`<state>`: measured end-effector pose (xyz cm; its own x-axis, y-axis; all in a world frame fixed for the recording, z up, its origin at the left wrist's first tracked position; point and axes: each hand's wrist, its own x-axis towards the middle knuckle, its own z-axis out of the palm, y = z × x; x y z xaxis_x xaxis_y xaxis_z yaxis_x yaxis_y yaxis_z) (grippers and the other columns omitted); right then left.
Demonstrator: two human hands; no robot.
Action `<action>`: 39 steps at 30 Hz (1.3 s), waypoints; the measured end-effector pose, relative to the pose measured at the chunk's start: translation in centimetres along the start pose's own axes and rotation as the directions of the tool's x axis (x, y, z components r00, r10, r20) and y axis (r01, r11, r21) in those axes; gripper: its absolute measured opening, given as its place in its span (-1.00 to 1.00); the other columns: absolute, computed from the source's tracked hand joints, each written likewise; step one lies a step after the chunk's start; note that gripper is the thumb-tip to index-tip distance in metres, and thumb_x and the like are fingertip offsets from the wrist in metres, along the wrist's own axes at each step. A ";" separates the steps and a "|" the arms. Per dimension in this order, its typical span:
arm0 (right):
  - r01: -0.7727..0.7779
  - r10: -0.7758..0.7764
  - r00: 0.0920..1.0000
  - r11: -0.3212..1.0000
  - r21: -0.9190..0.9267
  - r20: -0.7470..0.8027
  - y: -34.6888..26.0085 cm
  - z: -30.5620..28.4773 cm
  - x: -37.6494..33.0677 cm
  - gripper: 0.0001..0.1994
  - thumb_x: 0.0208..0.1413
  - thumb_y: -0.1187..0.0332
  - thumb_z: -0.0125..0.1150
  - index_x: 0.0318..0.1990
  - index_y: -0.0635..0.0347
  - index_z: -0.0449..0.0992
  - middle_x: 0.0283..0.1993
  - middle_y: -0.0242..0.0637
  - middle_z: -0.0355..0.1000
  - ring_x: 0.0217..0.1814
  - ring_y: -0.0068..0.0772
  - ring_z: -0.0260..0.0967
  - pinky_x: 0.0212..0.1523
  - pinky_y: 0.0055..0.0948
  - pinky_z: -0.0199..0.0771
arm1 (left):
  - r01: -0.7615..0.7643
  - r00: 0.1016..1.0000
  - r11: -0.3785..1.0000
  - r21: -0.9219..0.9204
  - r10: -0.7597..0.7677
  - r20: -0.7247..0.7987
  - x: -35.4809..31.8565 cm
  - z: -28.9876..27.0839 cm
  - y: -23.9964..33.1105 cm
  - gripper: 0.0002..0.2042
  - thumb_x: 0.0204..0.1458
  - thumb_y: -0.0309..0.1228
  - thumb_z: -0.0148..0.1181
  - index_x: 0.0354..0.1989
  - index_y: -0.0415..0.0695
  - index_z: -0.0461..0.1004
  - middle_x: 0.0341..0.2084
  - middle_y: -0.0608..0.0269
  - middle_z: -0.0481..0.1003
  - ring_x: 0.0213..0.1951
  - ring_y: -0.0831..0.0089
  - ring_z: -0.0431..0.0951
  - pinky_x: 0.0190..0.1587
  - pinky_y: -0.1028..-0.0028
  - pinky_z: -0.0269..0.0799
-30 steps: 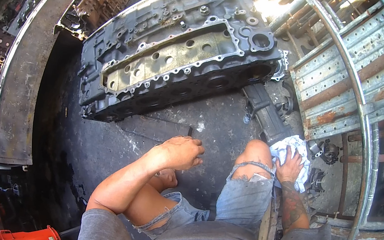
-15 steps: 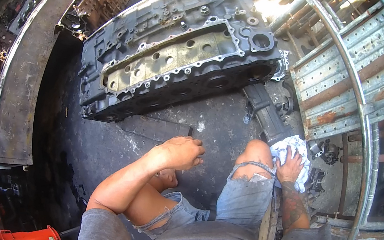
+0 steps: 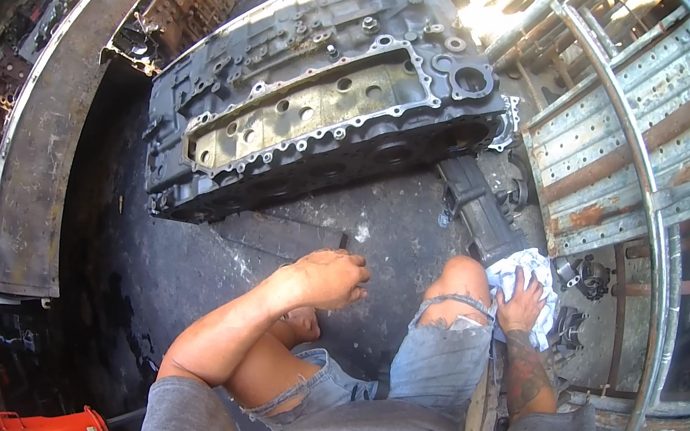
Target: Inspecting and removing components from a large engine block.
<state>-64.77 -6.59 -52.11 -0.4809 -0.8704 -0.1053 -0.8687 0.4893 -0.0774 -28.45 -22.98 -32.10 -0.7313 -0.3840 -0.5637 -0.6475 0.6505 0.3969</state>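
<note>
Both hands are busy: right hand (image 3: 521, 300) grips white rag (image 3: 524, 273) beneath it; left hand (image 3: 331, 278) curled.

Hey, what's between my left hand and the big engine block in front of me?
In the head view, only dark, grimy floor separates the left hand from the engine block; nothing loose lies there.

My clothing: grey short-sleeved T-shirt, red-and-white printed graphic across the chest at 6 o'clock; frayed, torn light-blue denim shorts. My left hand (image 3: 334, 276) bare; dark tattoo on the forearm behind my right hand (image 3: 521, 301), 4 o'clock.
</note>
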 end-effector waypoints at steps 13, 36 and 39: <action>-0.003 0.003 1.000 1.000 -0.021 0.001 0.1 0.4 0.0 -0.26 -0.05 0.03 0.29 0.34 -0.15 0.20 0.35 -0.10 0.10 0.35 0.06 0.03 0.28 0.19 0.03 | 0.008 1.000 1.000 0.008 -0.009 0.021 0.0 -0.3 0.1 -0.70 0.17 -0.24 0.11 -0.10 -0.23 0.52 0.07 -0.01 0.45 0.11 0.02 0.44 0.15 0.19 0.37; -0.003 0.003 1.000 1.000 -0.003 0.011 0.1 0.0 0.0 -0.25 -0.04 0.03 0.29 0.35 -0.16 0.18 0.34 -0.06 0.11 0.37 0.09 0.01 0.30 0.21 0.01 | -0.007 1.000 1.000 -0.012 0.007 -0.005 0.2 0.5 -0.3 -0.71 0.16 -0.25 0.13 -0.14 -0.23 0.53 0.03 0.00 0.47 0.07 0.01 0.47 0.11 0.18 0.40; 0.012 -0.012 1.000 1.000 0.010 0.002 0.5 0.4 -0.1 -0.25 -0.04 0.03 0.29 0.35 -0.16 0.18 0.34 -0.06 0.10 0.37 0.10 0.01 0.29 0.21 0.02 | -0.008 0.998 0.998 -0.059 0.005 -0.058 0.4 0.1 -0.2 -0.73 0.14 -0.28 0.14 -0.18 -0.25 0.54 -0.03 0.02 0.50 0.00 0.00 0.50 0.05 0.17 0.43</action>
<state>-65.13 -6.26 -52.53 -0.4705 -0.8759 -0.1064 -0.8730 0.4797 -0.0884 -28.60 -23.21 -32.51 -0.7454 -0.4181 -0.5192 -0.6532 0.6134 0.4438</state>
